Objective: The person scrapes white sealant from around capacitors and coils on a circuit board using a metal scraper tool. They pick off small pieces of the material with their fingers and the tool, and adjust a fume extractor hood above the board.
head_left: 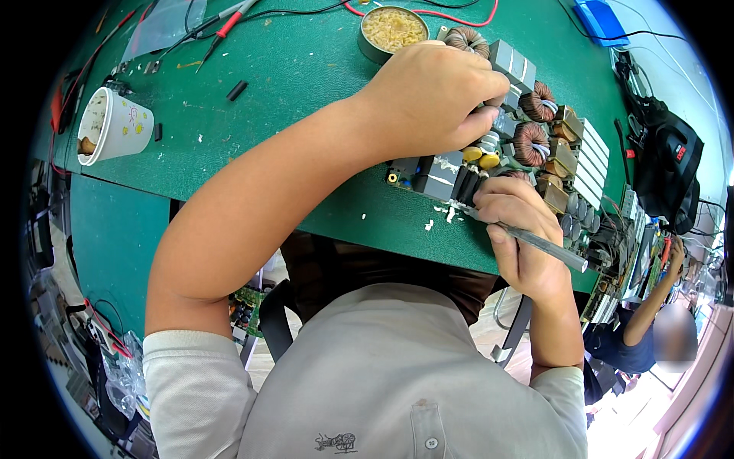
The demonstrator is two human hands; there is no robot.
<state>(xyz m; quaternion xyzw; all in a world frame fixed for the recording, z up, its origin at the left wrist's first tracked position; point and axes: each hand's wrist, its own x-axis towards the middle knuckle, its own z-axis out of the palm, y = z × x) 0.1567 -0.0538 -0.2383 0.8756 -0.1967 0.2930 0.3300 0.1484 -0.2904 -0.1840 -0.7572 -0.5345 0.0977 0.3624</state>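
A power circuit board [508, 150] crowded with parts lies on the green-topped table. Copper coils [530, 143], grey blocks [440, 176] and yellow discs [488, 161] stand on it. My left hand [432, 96] reaches over its far side, fingers curled and pinched against the parts; what they grip is hidden. At the near edge, my right hand [527, 237] is closed round a slim grey metal tool [547, 249]. Its blunt end sticks out to the right, and the other end points at the board's near edge, by white crumbs [449, 213].
A round tin of yellowish paste [395, 29] stands beyond my left hand. On the left are a white paper cup [116, 126] and a red test probe [229, 24]. A black bag [669, 164] lies at the right; beyond it, another person [631, 340] is at work.
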